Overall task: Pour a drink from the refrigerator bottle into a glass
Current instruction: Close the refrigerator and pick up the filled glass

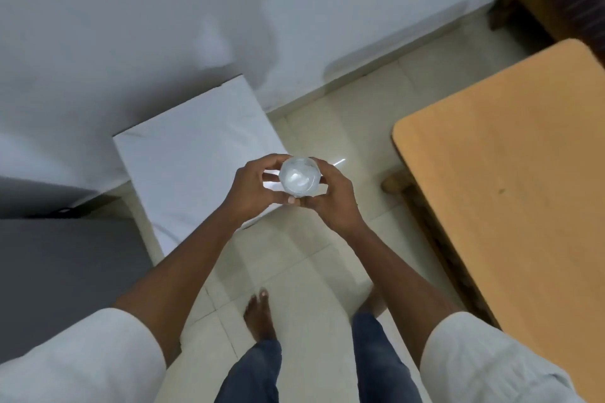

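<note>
I look straight down on a clear glass, seen from above as a pale round rim and base. Both hands hold it in the air over the tiled floor. My left hand curls round its left side, thumb and fingers on the rim. My right hand wraps its right side, fingers under and around it. Whether the glass holds liquid I cannot tell. No bottle is in view.
A white block-shaped box stands against the wall just beyond my hands. A grey appliance top lies at the left. A wooden table fills the right. My bare feet stand on the pale tiled floor.
</note>
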